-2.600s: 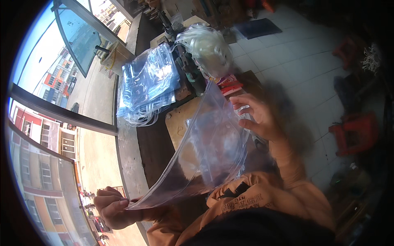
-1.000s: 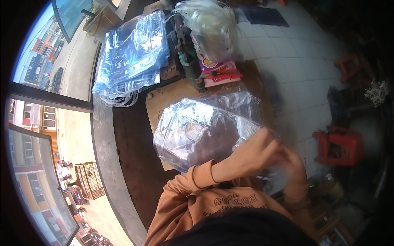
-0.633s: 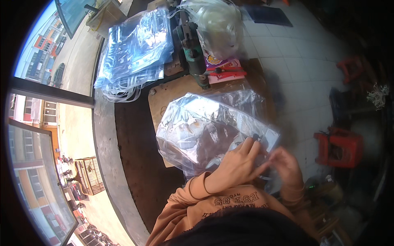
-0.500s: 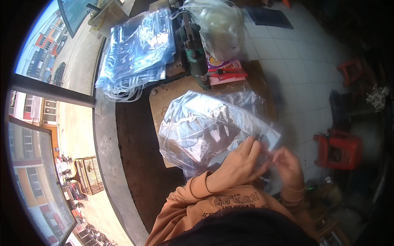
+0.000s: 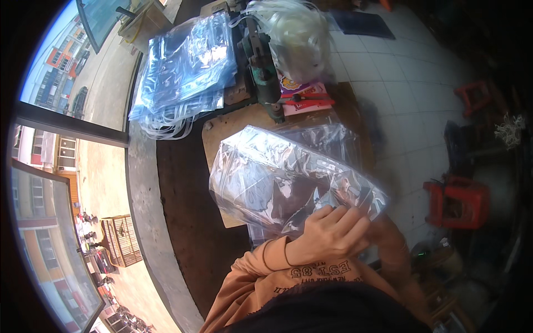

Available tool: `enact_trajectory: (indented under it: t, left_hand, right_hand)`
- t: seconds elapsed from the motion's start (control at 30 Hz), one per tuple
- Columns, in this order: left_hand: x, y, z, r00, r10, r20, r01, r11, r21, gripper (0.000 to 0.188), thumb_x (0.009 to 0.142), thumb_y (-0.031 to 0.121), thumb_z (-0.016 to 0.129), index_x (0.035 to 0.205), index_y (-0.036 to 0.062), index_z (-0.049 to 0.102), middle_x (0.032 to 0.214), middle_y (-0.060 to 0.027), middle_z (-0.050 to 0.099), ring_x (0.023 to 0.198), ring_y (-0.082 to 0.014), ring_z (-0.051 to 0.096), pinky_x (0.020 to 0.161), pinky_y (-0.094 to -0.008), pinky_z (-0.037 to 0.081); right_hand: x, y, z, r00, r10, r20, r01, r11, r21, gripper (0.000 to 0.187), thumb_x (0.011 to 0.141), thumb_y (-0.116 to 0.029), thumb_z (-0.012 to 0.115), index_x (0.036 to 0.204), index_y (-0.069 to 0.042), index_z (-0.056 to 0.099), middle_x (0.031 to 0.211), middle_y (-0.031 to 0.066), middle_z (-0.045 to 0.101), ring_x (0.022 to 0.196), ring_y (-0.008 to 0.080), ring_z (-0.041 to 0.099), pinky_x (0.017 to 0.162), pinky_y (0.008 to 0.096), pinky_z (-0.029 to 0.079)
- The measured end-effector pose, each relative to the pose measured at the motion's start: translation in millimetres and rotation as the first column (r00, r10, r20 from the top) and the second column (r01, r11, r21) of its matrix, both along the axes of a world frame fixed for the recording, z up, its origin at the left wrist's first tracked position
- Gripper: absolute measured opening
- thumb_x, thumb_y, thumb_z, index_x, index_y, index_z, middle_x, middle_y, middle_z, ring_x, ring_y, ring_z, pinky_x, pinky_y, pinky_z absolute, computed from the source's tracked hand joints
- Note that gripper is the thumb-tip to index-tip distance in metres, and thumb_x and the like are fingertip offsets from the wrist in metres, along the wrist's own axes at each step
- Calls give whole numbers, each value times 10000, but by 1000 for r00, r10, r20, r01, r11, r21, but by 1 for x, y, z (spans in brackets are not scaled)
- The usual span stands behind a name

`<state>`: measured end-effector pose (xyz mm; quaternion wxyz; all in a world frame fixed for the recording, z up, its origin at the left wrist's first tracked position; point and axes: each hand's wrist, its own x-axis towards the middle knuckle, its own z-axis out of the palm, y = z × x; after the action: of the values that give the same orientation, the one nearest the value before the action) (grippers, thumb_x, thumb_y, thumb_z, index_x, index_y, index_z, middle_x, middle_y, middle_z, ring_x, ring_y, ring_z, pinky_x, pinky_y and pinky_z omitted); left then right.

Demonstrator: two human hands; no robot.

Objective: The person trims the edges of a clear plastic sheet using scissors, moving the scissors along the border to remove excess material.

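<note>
A clear, glossy plastic bag [image 5: 272, 177] lies across the board before me, its near right end lifted. My left hand [image 5: 336, 233] is closed on the bag's near edge, fingers curled over the film. Just right of it, my right hand [image 5: 380, 228] reaches under or into the bag. A skin-coloured patch shows faintly through the film there, but glare and the plastic hide the right fingers. Beneath the bag's far side lies more clear plastic [image 5: 338, 136].
A green hand press [image 5: 264, 83] stands beyond the bag. Left of it are stacked clear bluish bags [image 5: 189, 61] with white handles; right, a bundle of pale plastic strips [image 5: 300, 44]. Red-handled pliers [image 5: 308, 99] rest on a pink packet. A red stool [image 5: 458, 202] is at right.
My right hand has gone from beside the bag's edge to under or inside it. My left hand has shifted slightly down. The bag's near right end has spread and lifted.
</note>
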<state>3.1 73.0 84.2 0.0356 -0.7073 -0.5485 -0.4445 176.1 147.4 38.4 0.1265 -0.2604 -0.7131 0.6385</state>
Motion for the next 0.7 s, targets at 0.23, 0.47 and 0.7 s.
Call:
enact_trajectory:
  t: [0.23,0.47,0.7]
  left_hand:
    - [3,-5,2,1000,-2,-24,3,998,65,237,538,250,629,653,101,484,617,9,405,507,-105,469,451,-251,269]
    - [2,-1,10,996,-82,32,75,983,168,190,538,205,606,618,84,483,613,6,465,451,-94,434,443,-246,246]
    - [18,-8,7,978,-210,-1,204,950,239,175,535,202,570,639,80,500,649,4,488,521,-91,484,479,-240,266]
  right_hand:
    - [-15,21,22,968,32,-250,-112,944,-311,450,766,15,515,1209,85,484,1097,196,608,1085,276,574,914,316,439]
    - [22,-30,-66,957,-289,0,168,554,815,504,868,-195,514,1317,0,396,1086,145,574,1065,248,573,837,346,479]
    - [-2,-58,-65,993,-115,19,51,579,814,456,950,-255,395,1357,-53,369,1282,56,465,1120,173,518,891,341,428]
